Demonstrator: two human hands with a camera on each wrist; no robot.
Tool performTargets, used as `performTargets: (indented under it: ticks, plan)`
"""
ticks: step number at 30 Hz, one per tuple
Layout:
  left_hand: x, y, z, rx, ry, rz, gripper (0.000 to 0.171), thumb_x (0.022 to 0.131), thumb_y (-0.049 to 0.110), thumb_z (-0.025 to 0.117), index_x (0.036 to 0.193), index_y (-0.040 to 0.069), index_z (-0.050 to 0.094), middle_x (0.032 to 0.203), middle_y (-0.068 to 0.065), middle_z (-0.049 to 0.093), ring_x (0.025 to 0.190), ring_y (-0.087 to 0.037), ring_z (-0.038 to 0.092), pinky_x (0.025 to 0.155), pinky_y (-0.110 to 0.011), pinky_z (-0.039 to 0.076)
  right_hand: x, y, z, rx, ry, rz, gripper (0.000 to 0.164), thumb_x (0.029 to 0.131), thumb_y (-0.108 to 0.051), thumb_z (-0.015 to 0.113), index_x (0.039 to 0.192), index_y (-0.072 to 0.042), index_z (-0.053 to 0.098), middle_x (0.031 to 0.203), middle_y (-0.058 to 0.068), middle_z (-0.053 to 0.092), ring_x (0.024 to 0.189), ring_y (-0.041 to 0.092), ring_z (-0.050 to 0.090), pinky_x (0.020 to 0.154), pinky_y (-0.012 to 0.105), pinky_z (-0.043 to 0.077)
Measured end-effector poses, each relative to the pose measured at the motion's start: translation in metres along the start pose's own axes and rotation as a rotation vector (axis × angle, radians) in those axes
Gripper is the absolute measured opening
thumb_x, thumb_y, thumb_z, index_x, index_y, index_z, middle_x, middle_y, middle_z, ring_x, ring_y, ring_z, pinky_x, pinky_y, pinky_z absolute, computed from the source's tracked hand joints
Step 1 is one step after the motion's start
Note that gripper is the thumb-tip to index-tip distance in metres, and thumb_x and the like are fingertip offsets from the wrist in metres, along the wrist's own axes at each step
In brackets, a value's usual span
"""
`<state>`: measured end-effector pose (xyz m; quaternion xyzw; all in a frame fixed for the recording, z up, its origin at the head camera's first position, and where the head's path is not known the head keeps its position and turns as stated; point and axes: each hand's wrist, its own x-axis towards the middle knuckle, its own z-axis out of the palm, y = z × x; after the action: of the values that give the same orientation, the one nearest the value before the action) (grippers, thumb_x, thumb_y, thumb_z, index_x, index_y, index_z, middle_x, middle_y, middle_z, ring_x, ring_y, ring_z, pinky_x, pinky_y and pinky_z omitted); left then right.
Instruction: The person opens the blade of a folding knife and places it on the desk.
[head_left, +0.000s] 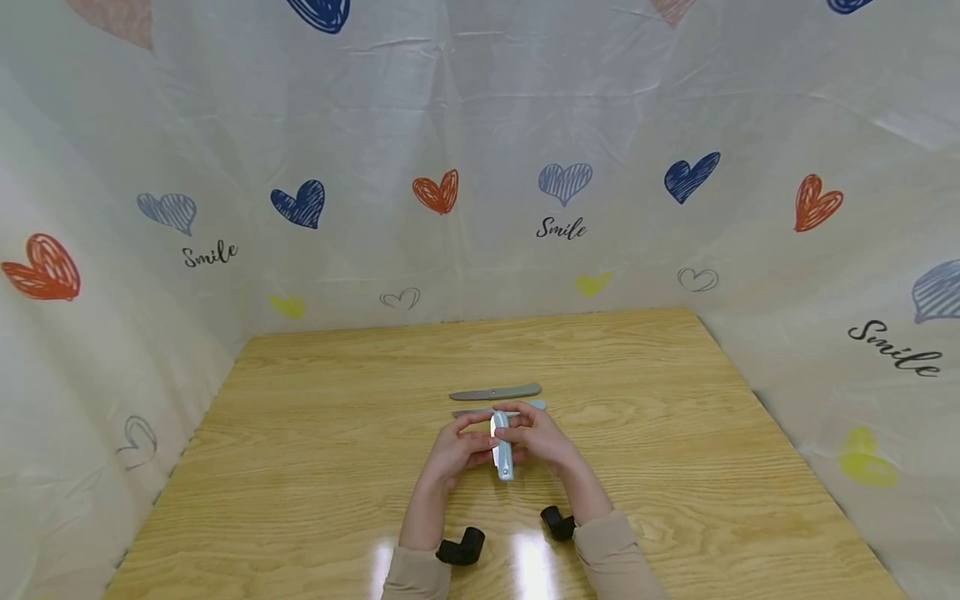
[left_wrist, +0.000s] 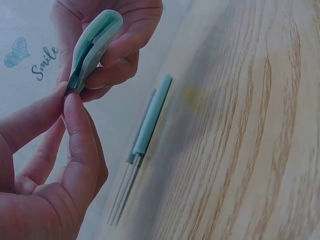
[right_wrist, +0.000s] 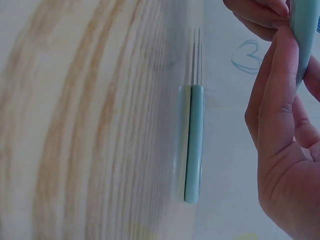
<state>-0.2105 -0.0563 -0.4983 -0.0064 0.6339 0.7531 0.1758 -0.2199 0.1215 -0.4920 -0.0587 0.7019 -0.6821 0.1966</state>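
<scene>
A folding knife with a pale blue-green handle (head_left: 505, 457) is held up between both hands over the table. My right hand (head_left: 546, 437) grips the handle, fingers on one side and thumb on the other. With thumb and fingertips, my left hand (head_left: 453, 450) pinches at the blade side; in the left wrist view these fingertips meet at the lower end of the slotted handle (left_wrist: 96, 56). Only a narrow part of the blade shows in the slot. Just beyond the hands lies a second knife (head_left: 472, 412), blade out, partly covered by the right fingers.
A third knife (head_left: 516, 391), grey-green and unfolded, lies parallel behind the second, both blades pointing left. The wooden table (head_left: 315, 467) meets a white curtain (head_left: 480, 108) printed with hearts at its back and sides. Black wrist mounts (head_left: 463, 547) sit by both sleeves.
</scene>
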Motion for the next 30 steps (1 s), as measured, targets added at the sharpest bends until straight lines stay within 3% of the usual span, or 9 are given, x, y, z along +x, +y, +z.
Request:
performTargets:
  ticks: [9,20,30]
  plan:
    - [-0.0013,0.0014,0.0010,-0.019,-0.037,0.007,0.049,0.090,-0.006,0.062,0.137,-0.008,0.048,0.084,-0.004,0.067,0.078,-0.014,0.067,0.074,-0.030,0.059,-0.0007,-0.0014,-0.0001,-0.019,0.029,0.004,0.047,0.095,-0.011,0.063,0.139,-0.002,0.049,0.100,0.012,0.056,0.079,0.019,0.060,0.061,0.035,0.057]
    - [-0.0020,-0.0004,0.0028,-0.017,-0.025,0.018,0.050,0.089,-0.009,0.060,0.137,-0.008,0.047,0.085,-0.006,0.060,0.074,-0.012,0.062,0.069,-0.026,0.057,-0.0025,-0.0026,-0.0001,-0.019,0.032,0.002,0.049,0.096,-0.010,0.062,0.141,0.000,0.046,0.097,0.010,0.056,0.077,0.020,0.060,0.063,0.041,0.058]
    - [-0.0023,-0.0031,0.0021,-0.002,-0.002,0.059,0.048,0.088,-0.007,0.062,0.135,-0.007,0.051,0.088,-0.009,0.059,0.076,-0.013,0.061,0.071,-0.027,0.057,-0.0015,-0.0010,-0.0013,0.006,0.093,0.041,0.043,0.095,-0.010,0.063,0.136,-0.002,0.052,0.096,0.011,0.058,0.077,0.018,0.059,0.062,0.034,0.057]
